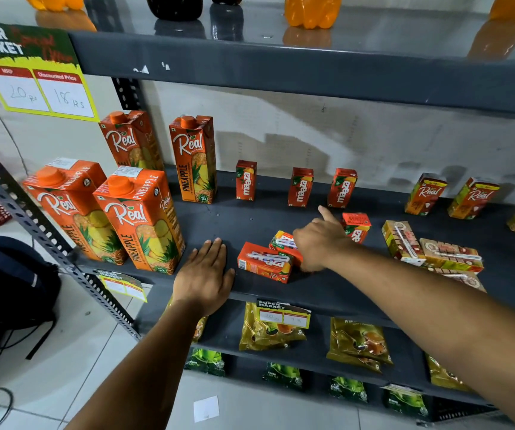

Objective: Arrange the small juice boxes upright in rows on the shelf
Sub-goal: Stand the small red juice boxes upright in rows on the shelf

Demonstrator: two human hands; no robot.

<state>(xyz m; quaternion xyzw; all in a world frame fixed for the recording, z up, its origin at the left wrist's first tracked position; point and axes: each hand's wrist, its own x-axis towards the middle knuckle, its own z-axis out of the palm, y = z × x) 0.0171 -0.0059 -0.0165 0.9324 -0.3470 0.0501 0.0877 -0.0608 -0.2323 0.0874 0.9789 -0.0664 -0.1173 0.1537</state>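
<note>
Head view shows the left hand [204, 274] lying flat, fingers spread, palm down on the shelf [219, 218] front edge, holding nothing. Right hand [319, 243] reaches over two toppled Maaza boxes [264, 262], index finger extended toward an upright Maaza box [356, 227]; its other fingers curl down onto the nearer lying box (grip hidden, so whether it grasps is unclear). Three Maaza boxes [300, 187] stand along the back.

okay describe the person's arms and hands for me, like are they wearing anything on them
Both arms are bare as far as the view shows, with no sleeves visible. The left hand and right hand wear no gloves, and no rings, watch or wristbands can be seen.
</note>
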